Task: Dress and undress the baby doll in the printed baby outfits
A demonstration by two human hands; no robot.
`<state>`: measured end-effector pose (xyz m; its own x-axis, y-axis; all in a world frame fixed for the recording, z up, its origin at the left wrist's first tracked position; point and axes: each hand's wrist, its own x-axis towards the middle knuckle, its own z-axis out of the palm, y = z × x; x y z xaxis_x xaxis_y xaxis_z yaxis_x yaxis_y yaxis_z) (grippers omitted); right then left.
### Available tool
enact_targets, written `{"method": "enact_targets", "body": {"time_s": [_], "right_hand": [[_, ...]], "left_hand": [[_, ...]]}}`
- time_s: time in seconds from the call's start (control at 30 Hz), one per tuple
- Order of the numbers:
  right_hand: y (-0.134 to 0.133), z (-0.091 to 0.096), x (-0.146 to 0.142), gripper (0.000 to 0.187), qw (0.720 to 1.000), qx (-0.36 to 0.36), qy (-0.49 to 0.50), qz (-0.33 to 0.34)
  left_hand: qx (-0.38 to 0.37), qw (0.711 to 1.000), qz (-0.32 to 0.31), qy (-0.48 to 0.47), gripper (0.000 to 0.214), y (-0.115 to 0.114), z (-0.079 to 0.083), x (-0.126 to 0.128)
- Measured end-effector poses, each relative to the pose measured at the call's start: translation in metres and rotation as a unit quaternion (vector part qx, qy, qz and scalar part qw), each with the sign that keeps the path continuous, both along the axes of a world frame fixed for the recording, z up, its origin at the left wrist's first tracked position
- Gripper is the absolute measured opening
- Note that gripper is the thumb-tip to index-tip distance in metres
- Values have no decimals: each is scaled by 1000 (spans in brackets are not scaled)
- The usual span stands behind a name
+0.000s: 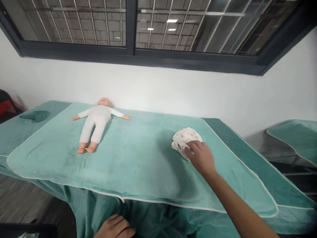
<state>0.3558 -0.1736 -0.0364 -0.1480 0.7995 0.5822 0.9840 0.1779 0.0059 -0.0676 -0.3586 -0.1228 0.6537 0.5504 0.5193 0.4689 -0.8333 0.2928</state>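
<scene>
A baby doll [95, 123] in a white one-piece lies on its back at the far left of a light green blanket [138, 158] spread over a table. A crumpled white patterned cloth [184, 138] lies at the blanket's right. My right hand [201, 157] reaches out and rests on that cloth, fingers curled onto its near edge. At the bottom edge of the view, my left hand [115, 228] lies on the darker green cover hanging off the table's front, fingers flat and holding nothing.
A folded dark green cloth [35, 115] lies at the table's far left. A white wall and a dark-framed window [131, 29] stand behind. Another green-covered table [294, 135] is at the right, with a gap of floor between.
</scene>
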Motion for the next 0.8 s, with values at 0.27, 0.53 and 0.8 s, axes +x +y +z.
{"method": "enact_targets", "body": {"time_s": [0.27,0.53,0.8], "right_hand": [[12,85,-46,26,833,35,552,32],[-1,128,-125,22,720,-85,657,205],[-8,136,-127,22,741,-148,597,270]], "left_hand": [[-147,982,77,-91,37,37,35,52],[-259,906,137,-307,79,167,80,98],[-352,854,89,-374,83,185,103,111]]}}
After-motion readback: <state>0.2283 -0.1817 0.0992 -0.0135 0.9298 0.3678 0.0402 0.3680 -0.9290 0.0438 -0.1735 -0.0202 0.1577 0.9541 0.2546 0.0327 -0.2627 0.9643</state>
